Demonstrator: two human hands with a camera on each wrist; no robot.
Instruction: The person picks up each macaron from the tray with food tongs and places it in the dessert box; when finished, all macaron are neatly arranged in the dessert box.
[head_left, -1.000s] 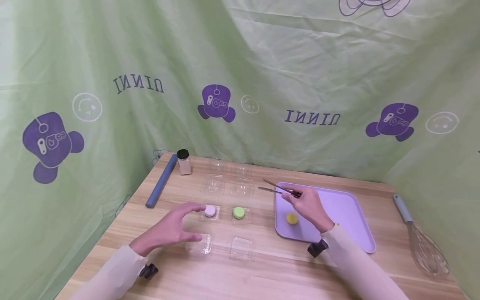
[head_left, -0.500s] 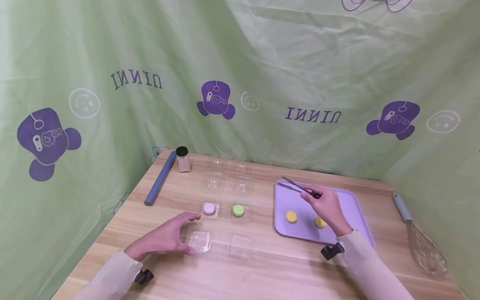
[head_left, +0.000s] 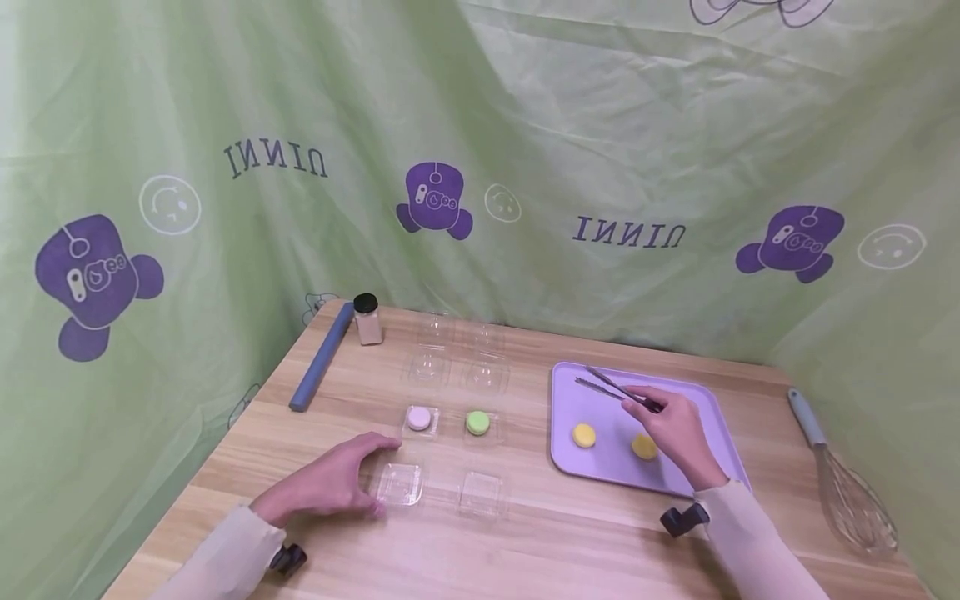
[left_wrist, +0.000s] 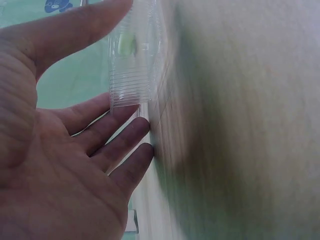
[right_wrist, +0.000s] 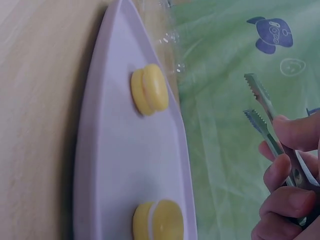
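My right hand (head_left: pixel 675 429) grips a pair of metal tongs (right_wrist: pixel 270 135) above the purple tray (head_left: pixel 682 408). The serrated tips stand apart with nothing between them. Two yellow macarons (head_left: pixel 584 435) lie on the tray, the right one close beneath my hand. My left hand (head_left: pixel 330 479), thumb and fingers spread, curves around the near left clear plastic box (head_left: pixel 401 485) and holds nothing. Behind that box, a pink macaron (head_left: pixel 419 418) and a green macaron (head_left: pixel 477 422) each sit in a clear box.
Another clear box (head_left: pixel 481 494) lies right of the left hand's one. Clear domed lids (head_left: pixel 429 367) stand in rows at the back. A blue rod (head_left: pixel 322 358) and a black-capped jar (head_left: pixel 367 319) are back left. A whisk (head_left: pixel 843 479) lies right of the tray.
My right hand has moved right with the tongs, over the tray, uncovering the second yellow macaron. My left hand has drawn slightly back from the pink macaron.
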